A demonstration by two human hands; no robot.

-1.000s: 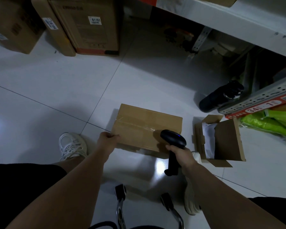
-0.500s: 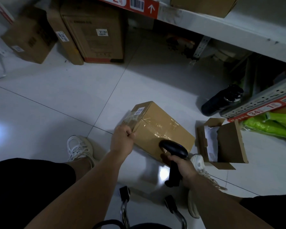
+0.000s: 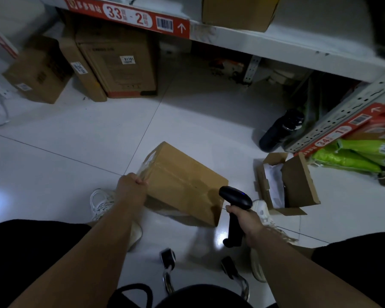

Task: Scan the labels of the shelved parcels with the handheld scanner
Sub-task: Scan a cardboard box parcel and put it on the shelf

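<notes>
A brown taped cardboard parcel (image 3: 185,181) sits tilted on the white tile floor in front of me, one end raised. My left hand (image 3: 131,187) grips its near left corner. My right hand (image 3: 245,221) holds the black handheld scanner (image 3: 235,197) by its handle, its head just right of the parcel's near right edge and apart from it. A pale label shows on the parcel's far left end, too blurred to read.
Several cardboard boxes (image 3: 118,63) stand under the white shelf (image 3: 265,41) with its red 33-2 strip. A black bottle (image 3: 280,131) lies by the right rack (image 3: 342,121). An open small carton (image 3: 287,185) and green bags (image 3: 351,154) lie at the right. Chair legs (image 3: 168,270) are below.
My left hand has tipped and turned the parcel from lying flat to tilted on an edge. The scanner has moved a little right, off the parcel's top. The view has tilted upward.
</notes>
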